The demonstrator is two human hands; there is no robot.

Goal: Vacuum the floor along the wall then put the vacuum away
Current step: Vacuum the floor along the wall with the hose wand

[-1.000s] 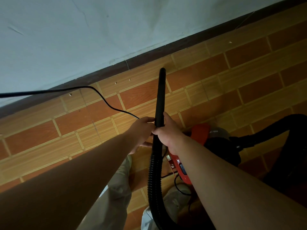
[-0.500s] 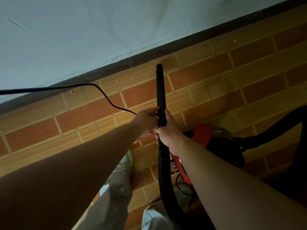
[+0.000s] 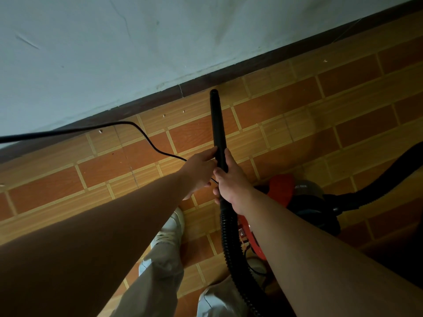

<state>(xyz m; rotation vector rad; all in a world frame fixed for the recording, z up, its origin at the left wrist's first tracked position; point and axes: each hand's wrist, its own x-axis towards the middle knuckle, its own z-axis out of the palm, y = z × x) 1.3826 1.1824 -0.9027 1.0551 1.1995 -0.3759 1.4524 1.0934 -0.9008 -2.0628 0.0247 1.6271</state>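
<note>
Right hand (image 3: 231,181) is gripping the black wand (image 3: 217,124) at its lower end, fingers wrapped round it. Left hand (image 3: 198,170) is sitting just left of the wand, one straight finger touching it. The power cord (image 3: 91,129) is passing under that hand, and I cannot tell whether the hand is holding it. The dark baseboard (image 3: 146,104) is lying just beyond the wand's tip. The ribbed hose (image 3: 231,243) is trailing from the wand's lower end. The red vacuum body (image 3: 283,191) is sitting on the tiled floor (image 3: 297,115), right of the wand.

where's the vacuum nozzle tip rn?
Head view, upper centre: the nozzle tip is over the tiled floor, just short of the dark baseboard, at the far end of the wand that the right hand grips.
</note>
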